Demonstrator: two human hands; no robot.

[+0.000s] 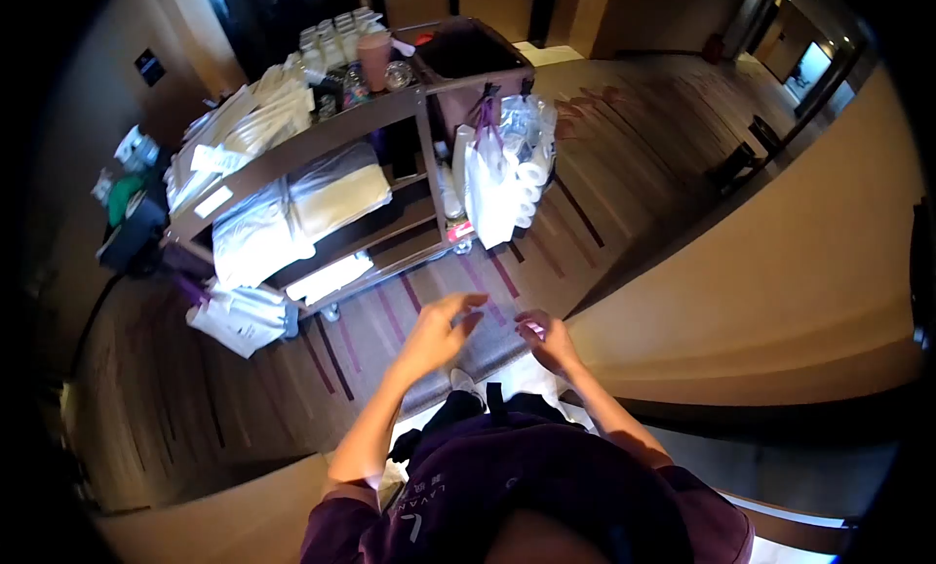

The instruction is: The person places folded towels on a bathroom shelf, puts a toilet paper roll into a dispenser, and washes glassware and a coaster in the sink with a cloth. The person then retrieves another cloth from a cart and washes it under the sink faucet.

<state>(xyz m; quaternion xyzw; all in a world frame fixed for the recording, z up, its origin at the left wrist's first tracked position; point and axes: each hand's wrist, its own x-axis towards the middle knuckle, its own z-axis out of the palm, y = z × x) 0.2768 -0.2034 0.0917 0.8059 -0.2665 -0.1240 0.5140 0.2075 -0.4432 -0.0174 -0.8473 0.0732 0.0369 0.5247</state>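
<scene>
Visibly, the left hand hung with grip released; whether the right hand held anything could not be determined. Ahead stood a housekeeping cart, its bin obscured inside.

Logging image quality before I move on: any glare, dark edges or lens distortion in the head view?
Head view: folded linens and a hanging white bag look nearly washed out; head view: corners fall to black, and the wall at right bows along its lower edge; head view: left hand and right hand have readable outlines.
</scene>
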